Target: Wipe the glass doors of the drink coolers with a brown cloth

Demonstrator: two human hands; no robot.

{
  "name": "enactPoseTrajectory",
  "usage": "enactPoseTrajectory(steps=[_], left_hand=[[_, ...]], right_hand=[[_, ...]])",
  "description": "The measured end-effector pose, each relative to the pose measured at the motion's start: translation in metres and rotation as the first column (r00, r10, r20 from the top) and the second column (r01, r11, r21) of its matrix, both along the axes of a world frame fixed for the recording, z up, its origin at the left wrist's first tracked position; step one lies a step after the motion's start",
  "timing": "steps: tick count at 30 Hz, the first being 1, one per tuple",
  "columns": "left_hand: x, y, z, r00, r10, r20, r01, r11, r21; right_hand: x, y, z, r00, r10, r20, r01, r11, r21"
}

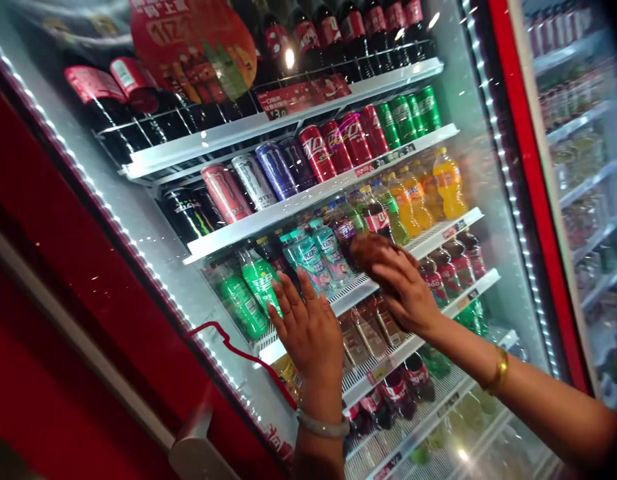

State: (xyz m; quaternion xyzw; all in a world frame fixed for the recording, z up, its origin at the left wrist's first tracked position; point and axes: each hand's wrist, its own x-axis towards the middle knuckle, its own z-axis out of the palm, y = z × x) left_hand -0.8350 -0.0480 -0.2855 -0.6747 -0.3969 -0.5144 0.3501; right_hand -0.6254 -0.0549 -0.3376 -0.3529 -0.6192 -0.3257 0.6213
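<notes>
Two hands reach up to the glass door (233, 373) of a lit drinks cooler.
The left hand (308, 327) has its fingers straight and slightly spread, back to the viewer, in front of green bottles (246, 303); the right hand (403, 287) has its fingers extended beside a blurred brown shape (381, 250), and whether they grip it or it is a reflection, I cannot tell. A pale bangle (322, 424) circles the left wrist, a gold bracelet (499, 371) the right. Behind the glass, turquoise-capped bottles (308, 257) stand between the hands, orange bottles (447, 183) farther right, cans (318, 152) on the shelf above.
</notes>
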Motion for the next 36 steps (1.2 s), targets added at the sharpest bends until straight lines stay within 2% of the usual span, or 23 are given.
enactPoseTrajectory(steps=[2, 4, 5, 7, 9, 11, 13, 15, 18, 20, 21, 23, 26, 28, 29, 31, 33, 34, 36], left_hand=[[0.004, 0.000, -0.004, 1.000, -0.006, -0.004, 0.006, 1.000, -0.007], [0.009, -0.001, -0.012, 1.000, -0.004, -0.013, 0.004, 1.000, -0.022], [0.012, -0.001, -0.018, 1.000, -0.010, -0.024, 0.009, 0.999, -0.030], [0.016, -0.003, -0.028, 0.999, -0.027, -0.042, 0.025, 0.999, -0.043], [0.019, -0.003, -0.036, 0.998, -0.039, -0.051, 0.036, 0.998, -0.051], [0.022, -0.003, -0.038, 0.999, -0.024, -0.036, 0.023, 0.999, -0.043], [0.029, -0.002, -0.038, 1.000, 0.009, 0.003, -0.009, 0.999, -0.039], [0.041, -0.002, -0.036, 0.996, 0.051, 0.068, -0.048, 0.998, -0.043], [0.067, -0.001, -0.031, 0.982, 0.107, 0.152, -0.101, 0.994, -0.052], [0.083, 0.001, -0.029, 0.980, 0.136, 0.143, -0.131, 0.990, -0.042], [0.089, 0.002, -0.029, 0.983, 0.145, 0.116, -0.143, 0.989, -0.028], [0.095, 0.005, -0.030, 0.988, 0.149, 0.048, -0.150, 0.989, 0.019], [0.097, 0.009, -0.033, 0.988, 0.147, 0.037, -0.150, 0.984, 0.093], [0.099, 0.011, -0.034, 0.985, 0.163, 0.058, -0.169, 0.978, 0.123], [0.102, 0.011, -0.033, 0.982, 0.179, 0.063, -0.186, 0.974, 0.128], [0.112, 0.011, -0.031, 0.974, 0.212, 0.083, -0.221, 0.969, 0.115], [0.124, 0.011, -0.028, 0.961, 0.234, 0.146, -0.247, 0.966, 0.077], [0.130, 0.012, -0.027, 0.954, 0.240, 0.180, -0.255, 0.965, 0.063], [0.139, 0.014, -0.026, 0.944, 0.252, 0.215, -0.269, 0.962, 0.055]], right_hand=[[0.000, 0.002, 0.027, 0.978, -0.061, -0.197, 0.059, 0.998, -0.017], [-0.013, 0.004, 0.049, 0.976, -0.082, -0.204, 0.081, 0.997, -0.013], [-0.022, 0.004, 0.053, 0.983, -0.083, -0.161, 0.083, 0.997, -0.005], [-0.036, 0.003, 0.041, 0.998, -0.057, -0.032, 0.057, 0.998, 0.012], [-0.036, -0.001, 0.011, 0.995, 0.009, 0.104, -0.011, 1.000, 0.019], [-0.020, -0.006, -0.021, 0.979, 0.056, 0.195, -0.057, 0.998, 0.000], [0.005, -0.007, -0.037, 0.980, 0.046, 0.192, -0.040, 0.999, -0.033], [0.029, -0.005, -0.030, 0.998, 0.009, 0.065, -0.006, 0.999, -0.053], [0.041, 0.003, 0.007, 0.988, -0.027, -0.150, 0.020, 0.999, -0.048], [0.036, 0.006, 0.025, 0.987, -0.016, -0.159, 0.012, 1.000, -0.027], [0.032, 0.006, 0.026, 0.994, 0.005, -0.107, -0.007, 1.000, -0.016], [0.031, 0.005, 0.015, 0.996, 0.065, 0.061, -0.066, 0.998, 0.010], [0.060, 0.002, -0.022, 0.954, 0.127, 0.272, -0.133, 0.991, 0.006], [0.092, 0.003, -0.037, 0.952, 0.130, 0.277, -0.135, 0.991, 0.000], [0.108, 0.005, -0.037, 0.965, 0.119, 0.234, -0.123, 0.992, 0.001], [0.129, 0.009, -0.021, 0.993, 0.082, 0.082, -0.083, 0.996, 0.014], [0.133, 0.013, 0.007, 0.996, 0.049, -0.069, -0.049, 0.999, 0.013], [0.129, 0.014, 0.022, 0.994, 0.049, -0.096, -0.048, 0.999, 0.007], [0.116, 0.014, 0.041, 0.997, 0.070, -0.033, -0.070, 0.998, 0.000]])
